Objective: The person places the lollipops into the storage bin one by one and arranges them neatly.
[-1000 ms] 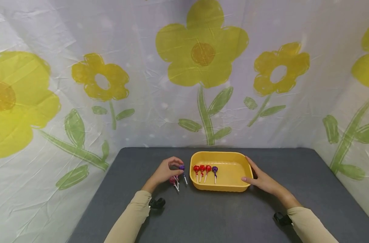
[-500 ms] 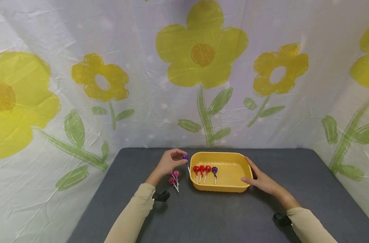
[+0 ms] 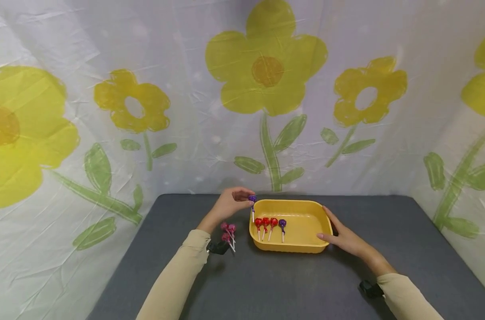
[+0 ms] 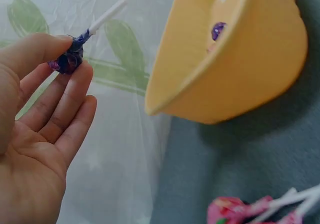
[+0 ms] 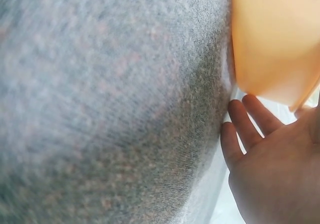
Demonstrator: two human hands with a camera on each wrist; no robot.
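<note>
Between thumb and fingers of my left hand [image 3: 228,205] is a purple-wrapped lollipop [image 3: 252,198], pinched by its candy end. Its white stick hangs down at the left rim of the yellow tray [image 3: 294,249]. In the left wrist view, that lollipop [image 4: 67,61] is held clear of the tray [image 4: 245,73]. Three red lollipops [image 3: 266,221] and one purple lollipop [image 3: 282,223] lie in a row inside the tray. My right hand [image 3: 348,240] grips the tray's right end, thumb over the rim and fingers along the outer wall [image 5: 270,58].
Several pink lollipops [image 3: 225,237] lie in a small heap on the dark grey table [image 3: 282,284], left of the tray and near the left wrist. Behind the table hangs a flower-printed cloth [image 3: 210,146].
My left hand has lifted the purple lollipop away from the pink heap and carried it up and right to the tray's left rim. The right hand and tray have stayed in place.
</note>
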